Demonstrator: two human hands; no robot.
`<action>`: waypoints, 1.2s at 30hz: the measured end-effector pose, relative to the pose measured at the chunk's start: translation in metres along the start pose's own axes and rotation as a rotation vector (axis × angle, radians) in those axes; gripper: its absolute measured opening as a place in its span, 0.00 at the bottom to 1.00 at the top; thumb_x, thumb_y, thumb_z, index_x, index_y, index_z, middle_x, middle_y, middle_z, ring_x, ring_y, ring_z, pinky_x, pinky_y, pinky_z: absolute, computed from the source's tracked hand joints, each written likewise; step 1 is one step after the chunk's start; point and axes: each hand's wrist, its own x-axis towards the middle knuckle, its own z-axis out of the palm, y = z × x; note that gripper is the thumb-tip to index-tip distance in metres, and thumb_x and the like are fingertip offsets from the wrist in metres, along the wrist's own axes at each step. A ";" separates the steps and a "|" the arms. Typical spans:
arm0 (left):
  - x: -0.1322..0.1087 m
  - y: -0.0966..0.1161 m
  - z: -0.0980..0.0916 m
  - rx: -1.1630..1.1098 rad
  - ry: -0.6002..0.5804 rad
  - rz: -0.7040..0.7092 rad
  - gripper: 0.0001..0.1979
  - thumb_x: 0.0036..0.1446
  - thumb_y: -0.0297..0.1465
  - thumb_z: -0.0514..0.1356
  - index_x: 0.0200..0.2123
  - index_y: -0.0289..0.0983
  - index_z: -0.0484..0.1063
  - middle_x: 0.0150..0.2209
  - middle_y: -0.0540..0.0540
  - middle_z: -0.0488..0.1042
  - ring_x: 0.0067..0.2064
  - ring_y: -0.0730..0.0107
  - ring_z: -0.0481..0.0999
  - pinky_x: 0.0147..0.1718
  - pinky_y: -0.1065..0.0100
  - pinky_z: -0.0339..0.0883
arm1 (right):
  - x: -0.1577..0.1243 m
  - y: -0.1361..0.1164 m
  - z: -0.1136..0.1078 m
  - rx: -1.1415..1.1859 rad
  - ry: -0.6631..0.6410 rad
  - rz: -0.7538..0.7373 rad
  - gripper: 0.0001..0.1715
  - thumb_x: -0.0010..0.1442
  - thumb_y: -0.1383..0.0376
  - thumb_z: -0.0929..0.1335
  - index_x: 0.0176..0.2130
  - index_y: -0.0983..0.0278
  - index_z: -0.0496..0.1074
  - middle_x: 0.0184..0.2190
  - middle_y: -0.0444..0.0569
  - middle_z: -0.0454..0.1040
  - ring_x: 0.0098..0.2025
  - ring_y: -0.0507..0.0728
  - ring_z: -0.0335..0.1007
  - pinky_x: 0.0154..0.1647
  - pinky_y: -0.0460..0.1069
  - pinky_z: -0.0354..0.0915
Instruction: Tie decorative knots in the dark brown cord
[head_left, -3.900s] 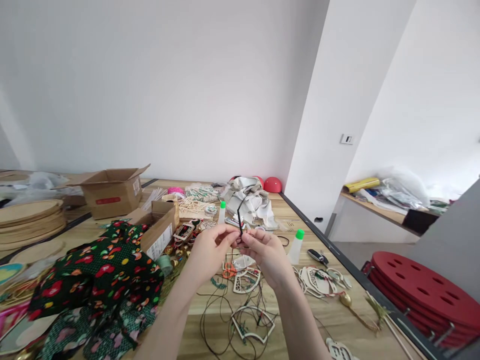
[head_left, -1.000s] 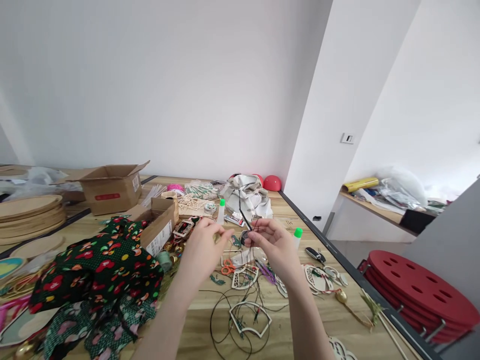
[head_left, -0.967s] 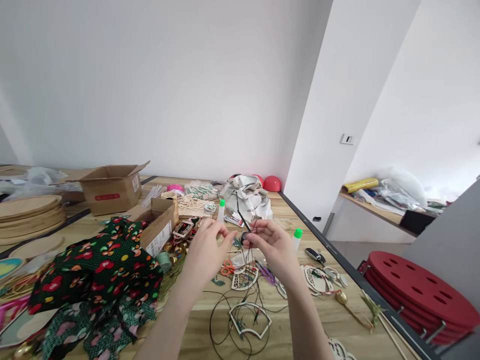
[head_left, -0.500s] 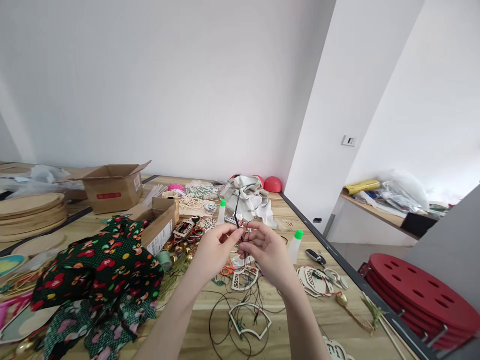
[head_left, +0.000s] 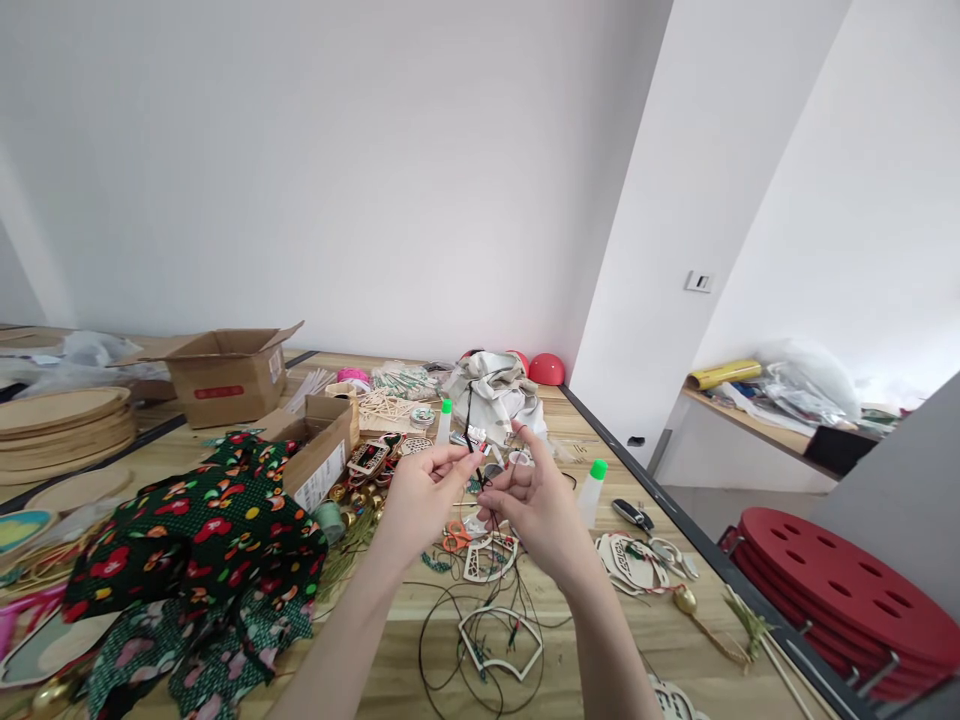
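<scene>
Thin black cord (head_left: pixel 471 420) stands up from the fingertips of my left hand (head_left: pixel 429 492), which pinches it between thumb and index finger. My right hand (head_left: pixel 529 492) is close beside it, thumb against curled fingers on the cord's lower part, index finger raised. From there dark strands hang down in loops to the table. Below lies a white fan-shaped frame (head_left: pixel 501 667) with the loose cord around it, small green and red bits among the strands. Behind it a second cut-out fan piece (head_left: pixel 490 558) lies beside orange scissors (head_left: pixel 455 536).
On the left are patterned dark fabric (head_left: pixel 202 530), cardboard boxes (head_left: pixel 225 390) and stacked round wooden boards (head_left: pixel 64 420). A green-capped glue bottle (head_left: pixel 594 490) and a black key fob (head_left: pixel 632 514) stand and lie on the right. Red stools (head_left: pixel 847 570) are stacked beyond the table edge.
My right hand has drawn slightly down and away from the left, its index finger now lifted. My left hand stays nearly in place, still pinching the cord.
</scene>
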 end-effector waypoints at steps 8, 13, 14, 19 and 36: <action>0.000 -0.004 -0.001 -0.059 0.078 0.004 0.18 0.47 0.42 0.64 0.31 0.32 0.78 0.15 0.56 0.52 0.18 0.81 0.47 0.17 0.73 0.43 | 0.001 -0.001 -0.003 0.051 0.020 -0.002 0.61 0.46 0.69 0.73 0.64 0.61 0.33 0.23 0.40 0.72 0.23 0.56 0.72 0.24 0.50 0.70; 0.002 -0.002 -0.006 -0.085 0.094 -0.035 0.20 0.45 0.43 0.65 0.32 0.31 0.78 0.16 0.56 0.54 0.18 0.81 0.46 0.17 0.74 0.44 | 0.000 -0.005 -0.016 -0.120 0.020 0.045 0.36 0.50 0.61 0.71 0.55 0.66 0.60 0.27 0.47 0.74 0.30 0.59 0.74 0.33 0.54 0.71; 0.002 -0.001 -0.007 -0.086 0.092 -0.042 0.20 0.44 0.43 0.65 0.32 0.31 0.78 0.16 0.55 0.55 0.18 0.81 0.46 0.17 0.74 0.44 | -0.001 -0.006 -0.020 -0.221 0.034 0.044 0.25 0.51 0.60 0.70 0.47 0.66 0.68 0.29 0.50 0.75 0.33 0.60 0.74 0.36 0.54 0.70; 0.001 0.003 -0.007 -0.092 0.061 -0.057 0.18 0.45 0.42 0.65 0.32 0.31 0.78 0.16 0.54 0.58 0.18 0.81 0.48 0.17 0.74 0.46 | -0.009 -0.015 -0.032 -0.582 0.255 -0.072 0.10 0.51 0.58 0.70 0.31 0.63 0.73 0.33 0.51 0.76 0.32 0.58 0.72 0.33 0.51 0.67; 0.002 -0.009 -0.010 0.366 0.051 0.218 0.13 0.54 0.39 0.58 0.29 0.37 0.76 0.36 0.44 0.74 0.36 0.65 0.71 0.31 0.69 0.62 | -0.001 0.005 0.001 -0.232 -0.021 0.064 0.11 0.52 0.63 0.68 0.34 0.68 0.72 0.26 0.51 0.76 0.31 0.59 0.76 0.33 0.54 0.73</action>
